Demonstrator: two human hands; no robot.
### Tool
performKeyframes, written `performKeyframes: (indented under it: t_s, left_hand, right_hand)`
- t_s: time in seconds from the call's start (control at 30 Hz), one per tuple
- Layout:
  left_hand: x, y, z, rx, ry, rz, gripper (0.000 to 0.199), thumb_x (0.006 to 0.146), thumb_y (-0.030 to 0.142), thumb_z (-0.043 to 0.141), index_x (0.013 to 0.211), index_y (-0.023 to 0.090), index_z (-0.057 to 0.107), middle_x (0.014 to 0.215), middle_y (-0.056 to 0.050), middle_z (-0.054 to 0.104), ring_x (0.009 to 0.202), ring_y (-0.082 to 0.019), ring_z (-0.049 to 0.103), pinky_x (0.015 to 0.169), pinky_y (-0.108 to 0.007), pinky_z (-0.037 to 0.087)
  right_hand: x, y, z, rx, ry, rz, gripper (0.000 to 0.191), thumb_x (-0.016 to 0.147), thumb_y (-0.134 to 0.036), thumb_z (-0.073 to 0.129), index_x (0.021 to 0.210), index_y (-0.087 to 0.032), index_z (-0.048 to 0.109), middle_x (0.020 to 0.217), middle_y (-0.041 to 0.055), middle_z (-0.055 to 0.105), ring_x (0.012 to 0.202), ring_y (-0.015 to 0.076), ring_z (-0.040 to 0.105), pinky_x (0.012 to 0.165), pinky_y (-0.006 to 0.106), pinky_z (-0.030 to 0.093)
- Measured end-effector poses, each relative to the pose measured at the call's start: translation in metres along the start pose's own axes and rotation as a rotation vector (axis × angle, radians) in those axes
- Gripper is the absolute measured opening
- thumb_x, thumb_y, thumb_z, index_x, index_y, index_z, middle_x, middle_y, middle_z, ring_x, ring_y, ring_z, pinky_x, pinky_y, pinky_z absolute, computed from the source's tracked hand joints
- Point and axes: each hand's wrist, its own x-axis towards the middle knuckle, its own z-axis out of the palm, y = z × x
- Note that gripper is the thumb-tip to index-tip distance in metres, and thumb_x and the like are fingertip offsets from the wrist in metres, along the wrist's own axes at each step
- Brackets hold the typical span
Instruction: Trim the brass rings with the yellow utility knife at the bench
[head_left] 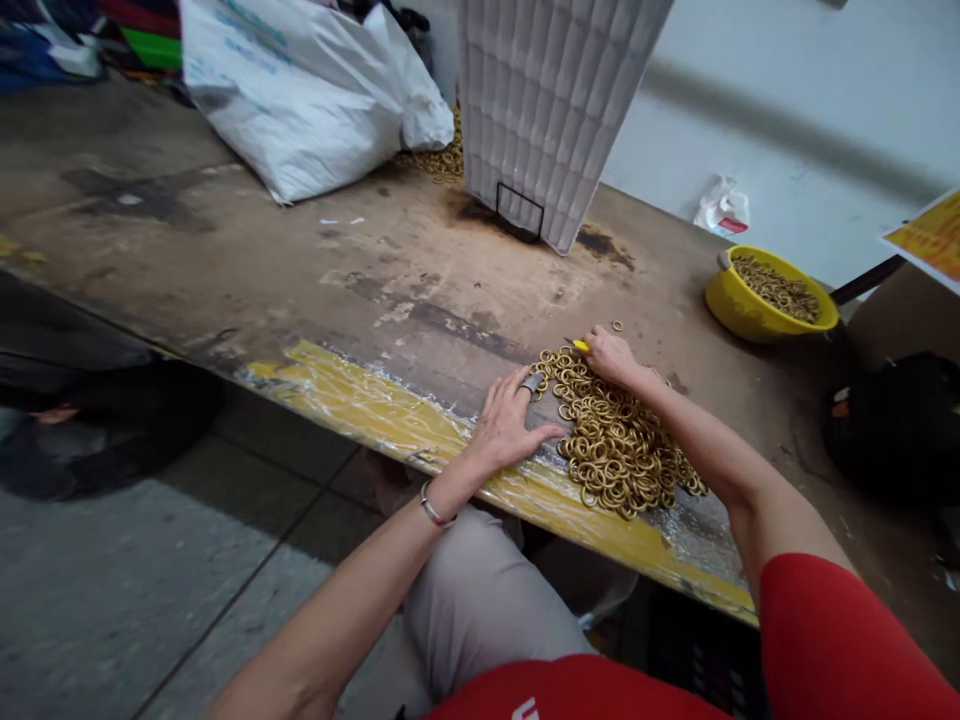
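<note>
A heap of brass-coloured rings lies at the front of the table, with a looser strip of them at its far left. My left hand rests on the tabletop against the heap's left side, fingers stretched and thumb apart. A grey band wraps one of its fingers. Over the far side of the rings, my right hand is closed on a small yellow tool with a dark pointed tip; its exact kind is unclear. One loose ring lies just beyond that hand.
A yellow bowl full of similar rings stands at the right by the wall. A grey ribbed panel stands upright at the back, beside a white sack. Clear film covers the table's yellow front edge. A black object sits at far right.
</note>
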Motion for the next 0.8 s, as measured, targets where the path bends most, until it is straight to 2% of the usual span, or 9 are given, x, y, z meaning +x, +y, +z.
performKeyframes:
  t_s: [0.13,0.23,0.33,0.5,0.6,0.7,0.8]
  left_hand:
    - [-0.001,0.002,-0.002,-0.014,-0.020,-0.005,0.057,0.080,0.052,0.076,0.120,0.015,0.057,0.156,-0.022,0.045,0.148,-0.034,0.039,0.125,-0.059,0.022]
    - [-0.009,-0.001,-0.002,-0.022,-0.008,0.029,0.055,0.082,0.047,0.075,0.122,0.014,0.056,0.154,-0.023,0.047,0.147,-0.035,0.041,0.123,-0.058,0.027]
    - [-0.021,-0.005,-0.004,-0.022,-0.020,0.061,0.057,0.083,0.046,0.075,0.125,0.013,0.055,0.151,-0.024,0.049,0.144,-0.036,0.043,0.121,-0.056,0.032]
    - [-0.050,0.003,-0.013,-0.010,0.017,0.110,0.053,0.082,0.048,0.076,0.118,0.014,0.058,0.152,-0.023,0.046,0.145,-0.039,0.040,0.119,-0.058,0.034]
    - [-0.067,0.022,-0.018,0.051,-0.012,0.236,0.046,0.083,0.046,0.077,0.111,0.014,0.061,0.150,-0.023,0.048,0.141,-0.040,0.043,0.116,-0.057,0.036]
    - [-0.078,0.046,-0.016,0.133,-0.097,0.354,0.025,0.090,0.036,0.071,0.100,0.015,0.064,0.131,-0.017,0.061,0.120,-0.033,0.056,0.102,-0.050,0.048]
    - [-0.082,0.062,-0.005,0.246,-0.165,0.413,0.011,0.092,0.026,0.067,0.090,0.016,0.065,0.107,-0.013,0.066,0.100,-0.029,0.058,0.086,-0.044,0.051]
  right_hand:
    - [-0.024,-0.037,0.001,0.027,0.004,-0.079,0.038,0.101,-0.021,0.037,0.131,-0.014,0.059,0.129,0.0183,0.058,0.110,0.0258,0.063,0.088,0.031,0.046]
    - [-0.040,-0.060,-0.001,0.054,0.001,-0.124,0.036,0.101,-0.021,0.037,0.128,-0.014,0.060,0.127,0.0177,0.060,0.107,0.0255,0.064,0.087,0.031,0.047]
    - [-0.057,-0.072,-0.011,0.078,0.000,-0.162,0.032,0.101,-0.022,0.041,0.124,-0.016,0.063,0.125,0.0153,0.062,0.105,0.0239,0.064,0.087,0.030,0.046]
    - [-0.095,-0.063,-0.027,0.052,0.107,-0.094,0.036,0.102,-0.019,0.033,0.129,-0.015,0.057,0.129,0.0189,0.060,0.114,0.0271,0.059,0.089,0.033,0.046]
    - [-0.122,-0.050,-0.021,-0.004,0.061,-0.014,0.034,0.101,-0.015,0.033,0.122,-0.014,0.060,0.119,0.0184,0.065,0.106,0.0264,0.064,0.085,0.033,0.047]
    - [-0.146,-0.044,-0.008,-0.023,-0.009,0.027,0.032,0.099,-0.013,0.036,0.117,-0.013,0.062,0.113,0.0177,0.066,0.096,0.0252,0.068,0.079,0.032,0.048]
    - [-0.162,-0.048,0.001,-0.024,-0.002,0.050,0.032,0.100,-0.015,0.036,0.120,-0.014,0.061,0.115,0.0163,0.065,0.097,0.0244,0.069,0.077,0.031,0.049]
